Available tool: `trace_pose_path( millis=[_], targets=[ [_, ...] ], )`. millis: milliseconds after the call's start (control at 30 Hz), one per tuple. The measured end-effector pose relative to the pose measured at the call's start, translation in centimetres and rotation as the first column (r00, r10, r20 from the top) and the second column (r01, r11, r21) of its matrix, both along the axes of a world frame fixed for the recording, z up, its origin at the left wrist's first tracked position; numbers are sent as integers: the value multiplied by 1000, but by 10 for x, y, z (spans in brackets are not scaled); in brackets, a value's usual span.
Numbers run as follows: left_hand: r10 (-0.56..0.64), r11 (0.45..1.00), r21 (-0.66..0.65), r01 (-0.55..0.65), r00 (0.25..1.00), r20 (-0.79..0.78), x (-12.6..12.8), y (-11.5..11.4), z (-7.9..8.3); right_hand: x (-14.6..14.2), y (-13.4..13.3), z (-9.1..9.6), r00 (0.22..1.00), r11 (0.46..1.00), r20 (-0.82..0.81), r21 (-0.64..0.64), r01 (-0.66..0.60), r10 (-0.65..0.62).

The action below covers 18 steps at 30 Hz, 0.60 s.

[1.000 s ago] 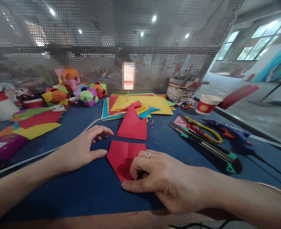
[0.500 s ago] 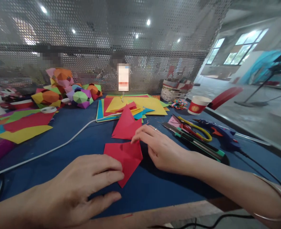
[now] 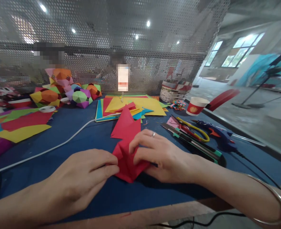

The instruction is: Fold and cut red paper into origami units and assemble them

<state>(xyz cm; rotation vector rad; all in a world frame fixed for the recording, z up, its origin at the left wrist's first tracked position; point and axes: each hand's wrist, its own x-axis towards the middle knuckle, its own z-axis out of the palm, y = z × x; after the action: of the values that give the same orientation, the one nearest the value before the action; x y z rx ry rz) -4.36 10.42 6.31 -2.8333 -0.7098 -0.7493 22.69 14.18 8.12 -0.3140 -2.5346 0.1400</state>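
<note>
A folded piece of red paper [image 3: 125, 163] is held between both hands just above the blue table, its faces creased and partly lifted. My left hand [image 3: 83, 178] pinches its left edge with the fingertips. On the other side, my right hand [image 3: 158, 156], with a ring on one finger, grips the right part; its thumb is partly hidden under the paper. Just beyond lies a second red paper piece [image 3: 125, 124] with a pointed top, close behind the held one. Farther back rests a stack of coloured paper sheets [image 3: 152, 106].
At right lie a utility knife [image 3: 193, 143], yellow-handled scissors [image 3: 197, 130] and a blue glue gun [image 3: 219, 135], near a paper cup [image 3: 197, 106]. A white cable [image 3: 66, 141] crosses the left side. Faceted paper shapes [image 3: 79, 97] sit at the back left, before a perforated metal screen [image 3: 135, 41].
The near red paper has been lifted from lying flat and is now bent. My left fingers have closed on its edge, and my right hand has come nearer and taken its right side.
</note>
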Motion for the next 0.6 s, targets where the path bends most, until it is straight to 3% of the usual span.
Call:
trace_pose_path(
  millis=[133, 300, 467, 600],
  targets=[
    [-13, 999, -37, 13, 1000, -12, -4, 7, 3, -2, -11, 3, 981, 995, 167, -49, -87, 94],
    [-94, 993, -75, 91, 995, -39, 0, 0, 12, 0, -12, 6, 973, 965, 183, -243, -95, 141],
    [-133, 990, -61, 130, 990, -53, 4, -5, 15, 5, -5, 14, 974, 876, 153, -476, -74, 166],
    [-168, 983, -73, 166, 985, -25, 5, -7, 16, 6, 3, 13, 977, 807, 117, -586, -79, 181]
  ],
)
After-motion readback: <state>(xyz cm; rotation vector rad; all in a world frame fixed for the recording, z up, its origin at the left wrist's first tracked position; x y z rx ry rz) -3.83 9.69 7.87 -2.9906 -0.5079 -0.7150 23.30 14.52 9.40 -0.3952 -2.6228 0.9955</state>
